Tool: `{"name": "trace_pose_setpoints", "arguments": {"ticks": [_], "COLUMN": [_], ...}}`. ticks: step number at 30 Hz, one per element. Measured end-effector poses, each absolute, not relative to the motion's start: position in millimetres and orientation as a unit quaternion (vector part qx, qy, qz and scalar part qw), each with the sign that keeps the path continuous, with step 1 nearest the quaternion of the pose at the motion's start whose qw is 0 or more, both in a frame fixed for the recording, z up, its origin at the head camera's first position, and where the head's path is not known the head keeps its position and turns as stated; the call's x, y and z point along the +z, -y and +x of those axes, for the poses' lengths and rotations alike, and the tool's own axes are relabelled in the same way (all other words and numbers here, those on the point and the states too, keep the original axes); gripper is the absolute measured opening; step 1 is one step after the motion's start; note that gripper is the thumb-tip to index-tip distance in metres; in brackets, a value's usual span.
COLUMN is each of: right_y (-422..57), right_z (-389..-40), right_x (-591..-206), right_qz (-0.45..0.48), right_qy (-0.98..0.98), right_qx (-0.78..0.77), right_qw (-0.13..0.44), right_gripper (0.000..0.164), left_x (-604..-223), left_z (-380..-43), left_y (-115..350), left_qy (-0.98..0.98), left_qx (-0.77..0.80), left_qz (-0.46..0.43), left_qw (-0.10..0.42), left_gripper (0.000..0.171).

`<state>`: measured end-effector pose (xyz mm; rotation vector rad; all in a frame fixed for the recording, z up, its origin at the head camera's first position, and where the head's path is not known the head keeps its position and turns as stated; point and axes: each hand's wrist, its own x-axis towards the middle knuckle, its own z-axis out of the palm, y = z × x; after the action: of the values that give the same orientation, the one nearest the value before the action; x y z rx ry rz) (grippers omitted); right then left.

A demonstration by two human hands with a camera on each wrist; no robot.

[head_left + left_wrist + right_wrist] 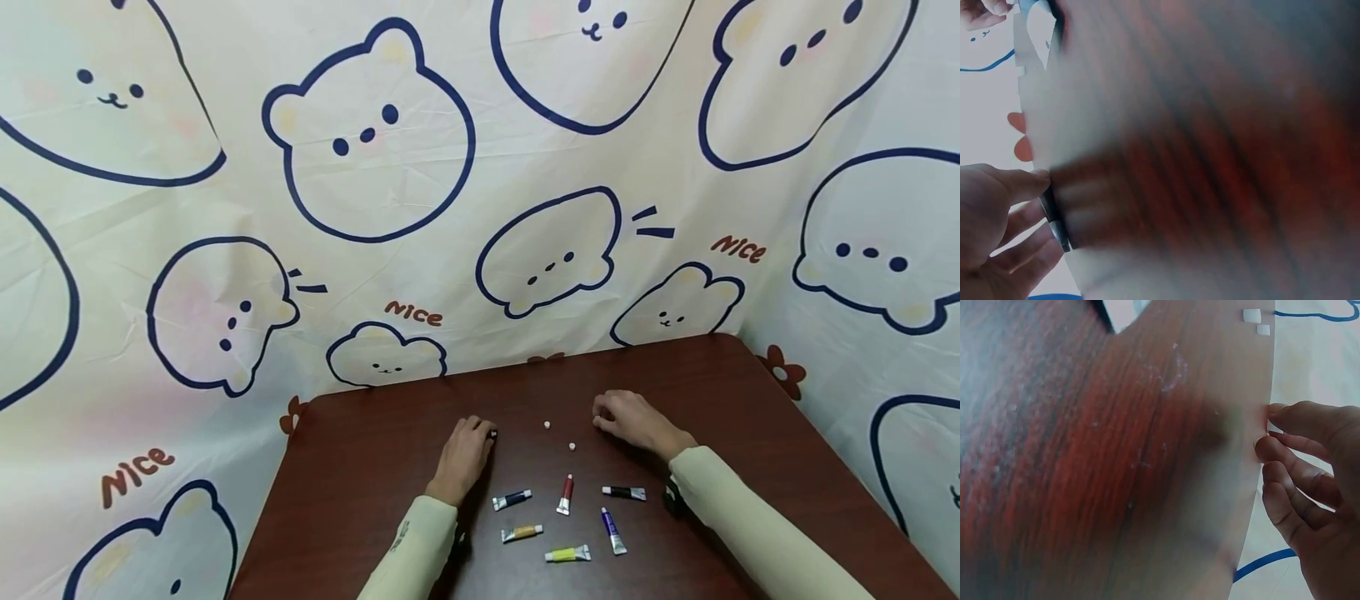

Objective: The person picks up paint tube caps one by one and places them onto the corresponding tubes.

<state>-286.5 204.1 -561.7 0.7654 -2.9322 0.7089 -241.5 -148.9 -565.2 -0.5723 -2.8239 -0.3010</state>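
On the left side of the table, my left hand [463, 454] grips a slim dark tube [1055, 219] between thumb and fingers. In the head view only the tube's tip shows past the fingertips. My right hand [633, 417] rests low over the tabletop at the far right, fingers loosely curled and thumb near the index fingertip. Nothing shows between its fingers [1300, 465]. Two small white pieces, one farther back [547, 425] and one nearer [572, 447], lie on the table between the hands.
Nearer me on the brown table [345, 500] lie several small paint tubes: dark blue [512, 500], ochre [522, 533], yellow [567, 554], red [566, 495], purple [613, 532] and black [624, 493]. A printed cloth [420, 283] hangs behind the table's far edge.
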Motion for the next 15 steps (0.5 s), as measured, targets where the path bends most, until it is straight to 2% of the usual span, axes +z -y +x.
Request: {"name": "trace_pose_setpoints", "arguments": {"ticks": [15], "right_y": [-199.8], "right_z": [-275.2], "right_x": [-551.2], "right_qz": [0.235], "right_qy": [0.943], "right_qx": [0.234], "right_qw": [-0.003], "right_gripper": [0.009], "left_x": [-565.5], "left_z": [-243.4], "left_y": [150.9], "left_qy": [0.971], "left_qx": [-0.098], "left_qz": [-0.179], "left_qw": [0.126], "left_gripper": [0.012]}}
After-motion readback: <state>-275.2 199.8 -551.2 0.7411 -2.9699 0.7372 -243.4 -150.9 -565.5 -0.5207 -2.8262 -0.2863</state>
